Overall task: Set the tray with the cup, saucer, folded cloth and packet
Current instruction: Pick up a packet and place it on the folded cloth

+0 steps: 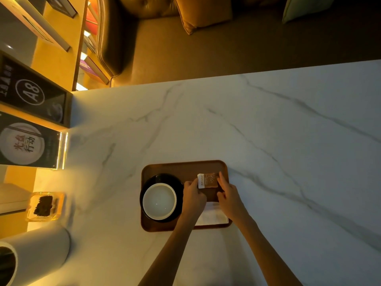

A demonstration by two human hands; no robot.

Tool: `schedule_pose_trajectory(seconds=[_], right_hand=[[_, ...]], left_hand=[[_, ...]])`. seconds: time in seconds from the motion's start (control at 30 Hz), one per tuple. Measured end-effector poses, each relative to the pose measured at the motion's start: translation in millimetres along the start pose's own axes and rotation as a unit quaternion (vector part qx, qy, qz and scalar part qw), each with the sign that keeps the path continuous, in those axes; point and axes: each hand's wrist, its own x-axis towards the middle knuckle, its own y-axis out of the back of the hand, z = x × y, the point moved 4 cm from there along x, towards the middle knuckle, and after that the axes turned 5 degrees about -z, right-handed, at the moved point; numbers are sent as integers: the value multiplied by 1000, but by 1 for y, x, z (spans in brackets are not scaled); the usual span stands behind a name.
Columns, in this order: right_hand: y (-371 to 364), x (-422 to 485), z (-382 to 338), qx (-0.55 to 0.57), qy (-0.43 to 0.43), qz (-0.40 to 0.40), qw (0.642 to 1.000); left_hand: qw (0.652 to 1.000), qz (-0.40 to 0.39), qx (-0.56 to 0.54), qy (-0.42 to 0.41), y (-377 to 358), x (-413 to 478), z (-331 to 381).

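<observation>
A: Packet first?
B: Small brown packet with a white end strip point(207, 180), pinched between both sets of fingers. Left hand point(193, 196) fingers closed on its white end, right hand point(231, 198) fingers closed on the brown end and near edge. Can't tell if it's touching the tray or just above.
A: Under the fingers?
B: Brown rounded-rectangle wooden tray point(183, 167). White folded cloth point(212, 215) lies just behind the fingers, between the two wrists, on the tray's near right part, partly hidden by them.
A: Cup?
B: White round ceramic cup point(159, 201), upright on a black round saucer point(152, 180), just beside the left hand fingers, on the tray's left half.
A: Further out?
B: White veined marble bench point(268, 131) carries the tray. Well left of the fingers, an amber glass dish of dark bits point(44, 206) and a white cylinder container point(41, 248).
</observation>
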Motion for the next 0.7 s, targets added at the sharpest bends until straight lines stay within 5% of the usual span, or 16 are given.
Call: schedule_pose_trajectory(seconds=[0.7], right_hand=[[7,2,-8,-23,-8,-60,998]], left_hand=[[999,-43,13,1,9,-5,13]])
